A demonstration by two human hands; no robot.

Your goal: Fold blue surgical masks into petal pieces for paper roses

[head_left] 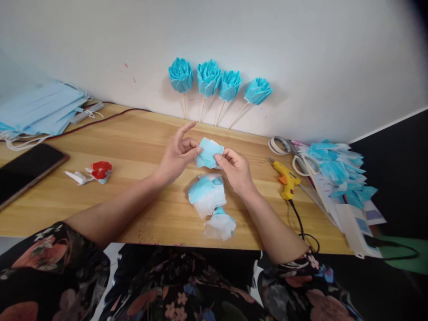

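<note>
A small light-blue piece of mask fabric (209,151) is stretched between my two hands above the wooden table. My left hand (179,151) pinches its left edge between thumb and a bent finger, with the index finger raised. At its lower right edge, my right hand (236,167) grips it between thumb and curled fingers. Below the hands lies a loose pile of blue and white fabric pieces (207,194). A smaller whitish clump of fabric (220,225) rests nearer the table's front edge.
Several blue fabric flowers (209,78) on sticks lean against the wall. A yellow glue gun (285,178), tape roll (279,146), scissors (306,165) and blue scraps (337,171) lie right. Leftward are stacked face masks (43,107), a phone (31,171) and a red-and-white scrap (101,170).
</note>
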